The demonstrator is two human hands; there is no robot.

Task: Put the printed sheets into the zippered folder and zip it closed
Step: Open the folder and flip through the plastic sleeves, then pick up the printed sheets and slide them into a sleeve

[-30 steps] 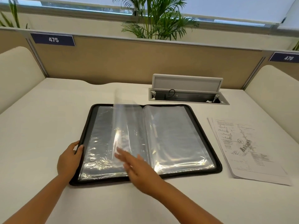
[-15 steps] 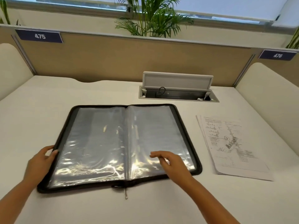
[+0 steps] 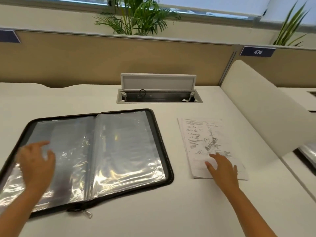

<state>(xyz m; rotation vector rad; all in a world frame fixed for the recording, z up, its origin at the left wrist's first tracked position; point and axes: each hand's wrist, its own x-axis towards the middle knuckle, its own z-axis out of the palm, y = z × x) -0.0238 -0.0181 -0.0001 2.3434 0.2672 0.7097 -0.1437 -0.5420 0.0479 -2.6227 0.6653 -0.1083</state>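
Observation:
A black zippered folder (image 3: 168,161) lies open and flat on the white desk, showing clear plastic sleeves on both halves; its zip pull (image 3: 88,214) hangs at the near edge. My left hand (image 3: 36,164) hovers over the left half with fingers spread, slightly blurred. To the right of the folder lies a small stack of printed sheets (image 3: 201,134). My right hand (image 3: 222,168) rests on the stack's near end, fingers apart, holding nothing.
An open cable tray (image 3: 159,97) with a raised lid is set into the desk behind the folder. A tan partition (image 3: 102,57) runs along the back. A white curved divider (image 3: 253,106) bounds the desk on the right.
My right hand left the folder's right half and moved right onto the printed sheets. My left hand moved from the folder's left edge onto its left sleeve. The view swung right.

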